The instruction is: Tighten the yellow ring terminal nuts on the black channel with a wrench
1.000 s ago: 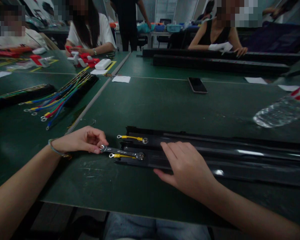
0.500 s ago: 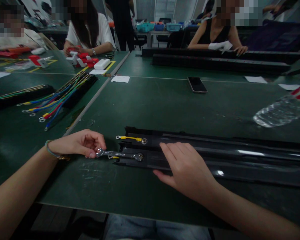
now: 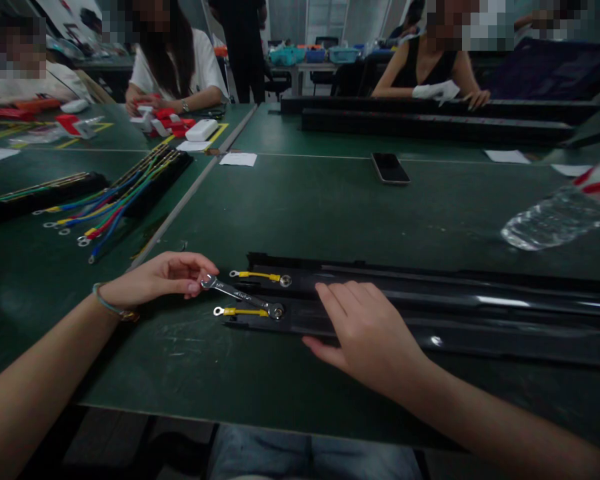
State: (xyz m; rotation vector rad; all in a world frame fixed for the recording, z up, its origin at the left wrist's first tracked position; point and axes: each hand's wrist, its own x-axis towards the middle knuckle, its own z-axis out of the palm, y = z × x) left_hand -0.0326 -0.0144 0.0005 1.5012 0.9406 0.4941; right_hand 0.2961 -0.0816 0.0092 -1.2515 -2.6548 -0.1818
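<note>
My left hand [image 3: 183, 275] pinches the open end of a silver combination wrench [image 3: 240, 293] between thumb and fingers. The wrench slants down to the right, and its ring end sits around a fastener on the nearer black channel [image 3: 310, 321]. A short yellow cable [image 3: 245, 311] with a ring terminal runs from that fastener past the channel's end. Across this channel lies my right hand [image 3: 367, 327], gripping it with the thumb at the near edge and the fingers over the far side. Just behind, a second yellow cable [image 3: 260, 275] is fastened in the farther black channel [image 3: 305, 277].
Left of the table seam lies a bundle of coloured cables [image 3: 125, 193] with ring terminals. A phone [image 3: 390, 168] and a plastic bottle [image 3: 550, 217] lie beyond the channels. Co-workers sit across the table, one by long black profiles [image 3: 430, 123], another by red and white parts [image 3: 163, 123].
My left hand has swung the wrench's free end away from me, turning it about the ring end. The nearer yellow cable now shows more fully. My right hand stays on the channel.
</note>
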